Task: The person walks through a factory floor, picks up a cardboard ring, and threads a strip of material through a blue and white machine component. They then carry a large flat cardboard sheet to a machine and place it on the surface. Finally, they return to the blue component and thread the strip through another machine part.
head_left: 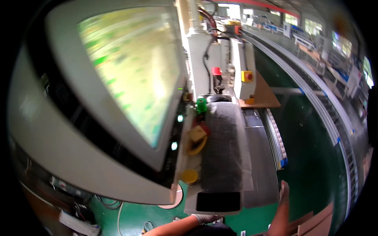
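Observation:
My left hand (206, 218), in a whitish glove, is at the near edge of a narrow light-coloured ledge (191, 204). Its fingers are partly hidden there, so its grip does not show. Just above it on the ledge lies a flat black rectangular thing, phone-like in shape (218, 201). Out to the right, my right hand (284, 191) is held edge-on past a grey metal plate (262, 173), with fingers seemingly stretched and nothing visible in them. A dark grey mat (222, 145) covers the ledge beyond the black thing.
A large machine screen (134, 70) fills the left. Along the ledge are a yellow round thing (189, 177), a yellow tape roll (198, 146) and a green knob-like part (201, 105). A yellow-and-red switch box (247, 76) is ahead; a conveyor rail (311, 90) curves along the right.

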